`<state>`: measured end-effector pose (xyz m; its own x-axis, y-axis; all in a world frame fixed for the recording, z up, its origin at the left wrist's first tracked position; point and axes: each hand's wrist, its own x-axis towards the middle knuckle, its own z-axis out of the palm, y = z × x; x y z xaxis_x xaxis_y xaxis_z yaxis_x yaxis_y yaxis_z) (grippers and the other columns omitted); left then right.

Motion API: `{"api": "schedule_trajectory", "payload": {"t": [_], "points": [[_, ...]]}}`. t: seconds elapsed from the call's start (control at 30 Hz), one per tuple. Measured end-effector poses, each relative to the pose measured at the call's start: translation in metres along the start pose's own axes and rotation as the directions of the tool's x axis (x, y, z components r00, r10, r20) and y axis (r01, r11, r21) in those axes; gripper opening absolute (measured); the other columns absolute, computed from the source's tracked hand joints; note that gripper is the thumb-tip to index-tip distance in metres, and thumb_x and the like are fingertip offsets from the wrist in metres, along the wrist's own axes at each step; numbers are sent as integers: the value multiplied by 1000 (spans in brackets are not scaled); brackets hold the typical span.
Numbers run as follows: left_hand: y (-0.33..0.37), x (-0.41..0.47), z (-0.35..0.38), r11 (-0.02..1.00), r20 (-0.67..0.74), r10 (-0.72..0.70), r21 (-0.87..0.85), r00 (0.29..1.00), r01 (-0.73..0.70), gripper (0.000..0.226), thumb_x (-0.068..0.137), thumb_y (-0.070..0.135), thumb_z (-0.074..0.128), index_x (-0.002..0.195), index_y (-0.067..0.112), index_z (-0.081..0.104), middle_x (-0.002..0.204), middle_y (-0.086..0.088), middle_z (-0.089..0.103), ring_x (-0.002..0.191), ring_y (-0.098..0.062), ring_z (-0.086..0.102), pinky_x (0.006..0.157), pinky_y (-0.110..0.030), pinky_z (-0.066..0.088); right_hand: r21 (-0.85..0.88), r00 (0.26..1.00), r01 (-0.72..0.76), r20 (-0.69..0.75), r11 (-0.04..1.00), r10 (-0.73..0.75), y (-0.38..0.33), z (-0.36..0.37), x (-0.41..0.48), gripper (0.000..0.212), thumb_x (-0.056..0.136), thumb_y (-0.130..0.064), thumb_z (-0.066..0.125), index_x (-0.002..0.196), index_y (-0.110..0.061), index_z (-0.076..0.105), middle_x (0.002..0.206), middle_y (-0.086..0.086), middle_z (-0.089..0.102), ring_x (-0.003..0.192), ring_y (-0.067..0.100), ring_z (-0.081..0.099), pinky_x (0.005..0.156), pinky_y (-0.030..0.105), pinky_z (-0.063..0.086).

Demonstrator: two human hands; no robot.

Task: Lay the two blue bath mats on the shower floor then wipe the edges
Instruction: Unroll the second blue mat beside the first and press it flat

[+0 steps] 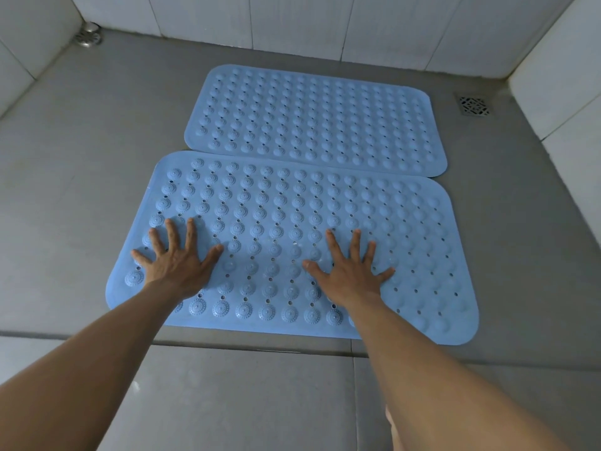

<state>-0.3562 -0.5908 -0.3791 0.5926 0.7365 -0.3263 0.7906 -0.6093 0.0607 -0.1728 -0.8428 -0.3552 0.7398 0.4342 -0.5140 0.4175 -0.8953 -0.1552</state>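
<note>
Two blue bath mats with round bumps and small holes lie flat on the grey shower floor (pixel 81 151). The far mat (pixel 312 122) sits near the back wall. The near mat (pixel 292 206) lies in front of it, and its back edge overlaps or touches the far mat's front edge. My left hand (pixel 177 258) presses flat on the near mat's left part with fingers spread. On the mat's middle my right hand (pixel 353 266) presses flat too, fingers spread. Neither hand holds anything.
White tiled walls (pixel 292 21) close the shower at the back and both sides. A round metal drain (pixel 88 36) sits in the back left corner and a square grate drain (pixel 474 106) at the right. A low grey threshold (pixel 260 345) runs along the front.
</note>
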Motion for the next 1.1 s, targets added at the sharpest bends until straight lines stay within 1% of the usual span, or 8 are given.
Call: {"api": "schedule_trajectory", "payload": {"t": [0.1, 0.37, 0.6, 0.73, 0.83, 0.87, 0.97, 1.1], "points": [[-1, 1, 3, 1000, -20, -7, 14, 1000, 7, 92, 81, 87, 3, 155, 35, -12, 165, -7, -10, 150, -38, -9, 108, -76, 10, 13, 1000, 3, -6, 1000, -3, 2, 0, -3, 90, 76, -95, 16, 147, -56, -25, 160, 0, -36, 148, 33, -29, 106, 81, -6], [1, -1, 2, 1000, -27, -13, 12, 1000, 13, 88, 82, 86, 8, 154, 38, -10, 165, -4, -9, 150, -36, -8, 108, -75, 9, 24, 999, 0, -33, 1000, 1, 5, 2, -9, 89, 81, -91, 20, 150, -52, -20, 165, 3, -25, 151, 31, -23, 109, 78, -3], [-1, -3, 0, 1000, -25, -4, -4, 1000, 4, 88, 82, 85, 9, 154, 38, -7, 164, -4, -7, 150, -36, -7, 108, -75, 9, 48, 999, -12, -50, 999, 14, 7, 6, -15, 87, 84, -88, 15, 152, -47, -21, 165, 2, -23, 152, 28, -20, 111, 76, -5], [-2, 1, 0, 1000, -23, -10, -4, 1000, 10, 93, 78, 88, 11, 155, 36, 3, 164, -6, -4, 150, -35, -9, 108, -76, 6, 114, 977, -123, -160, 986, 141, 29, -7, -5, 88, 85, -86, 11, 154, -42, -20, 166, 9, -20, 152, 33, -16, 113, 74, -5], [2, 5, -4, 999, -36, -15, -50, 999, 13, 93, 77, 91, 20, 151, 34, 15, 164, -6, -5, 151, -37, -9, 108, -77, 1, 118, 955, -261, -116, 958, 274, 63, -23, 8, 95, 80, -92, 13, 154, -42, -21, 163, 10, -28, 150, 37, -22, 109, 77, -6], [3, 6, -4, 998, -26, -17, -61, 1000, 15, 93, 77, 92, 21, 152, 37, 11, 165, -4, -8, 151, -38, -10, 108, -77, 0, 123, 949, -295, -80, 948, 305, 74, -26, 10, 98, 77, -94, 14, 153, -44, -21, 162, 9, -31, 149, 38, -24, 108, 78, -7], [4, 9, 0, 1000, 13, -10, -28, 1000, 10, 94, 75, 93, 13, 152, 46, -15, 165, 0, -17, 150, -41, -16, 109, -78, -4, 150, 946, -319, -4, 936, 323, 91, -27, 12, 103, 70, -99, 15, 150, -48, -24, 160, 6, -35, 148, 39, -27, 107, 79, -8], [1, 8, 2, 1000, 23, 0, -31, 1000, 0, 89, 75, 93, 10, 148, 51, -22, 166, -1, -19, 150, -43, -17, 108, -78, -7, 158, 948, -315, -4, 936, 319, 90, -26, 12, 104, 69, -100, 16, 149, -49, -25, 160, 4, -36, 148, 39, -28, 107, 79, -9]]}}
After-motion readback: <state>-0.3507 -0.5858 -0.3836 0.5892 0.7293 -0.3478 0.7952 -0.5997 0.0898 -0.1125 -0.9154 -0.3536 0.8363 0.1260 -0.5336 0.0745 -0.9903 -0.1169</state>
